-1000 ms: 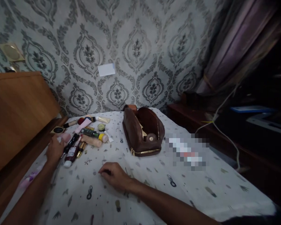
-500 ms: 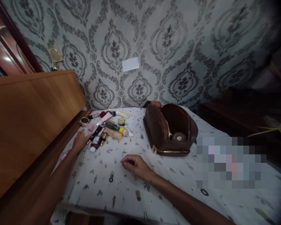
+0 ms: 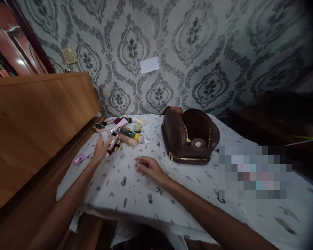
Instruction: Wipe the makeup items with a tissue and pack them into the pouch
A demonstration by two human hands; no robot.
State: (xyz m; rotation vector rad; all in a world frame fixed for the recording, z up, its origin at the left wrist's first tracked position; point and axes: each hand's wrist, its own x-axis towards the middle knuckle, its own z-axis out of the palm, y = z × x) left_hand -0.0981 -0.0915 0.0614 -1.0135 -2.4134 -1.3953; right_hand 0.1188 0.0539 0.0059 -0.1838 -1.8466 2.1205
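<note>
My left hand (image 3: 101,149) is closed round a small pale, partly clear item (image 3: 104,134) at the left of a makeup pile; blur hides its kind. Around it lie a pink tube (image 3: 120,124), a dark green tube (image 3: 125,132), a beige tube (image 3: 127,139) and a yellow-banded bottle (image 3: 139,138). My right hand (image 3: 150,169) hovers over or rests on the cloth, fingers loosely bent and apart, holding nothing. Right of the pile stands a brown makeup bag (image 3: 190,154), unzipped, with a round brown item (image 3: 198,143) inside.
A purple-handled item (image 3: 79,159) lies near the wooden board (image 3: 47,107) on the left. The patterned white cloth (image 3: 135,191) covers the surface up to the papered wall (image 3: 156,38). A blurred-out patch (image 3: 253,173) covers something at the right.
My left hand has moved right and lifted slightly with the pale item, now in front of the dark bottle. My right hand's fingers have spread a little. The view has shifted.
</note>
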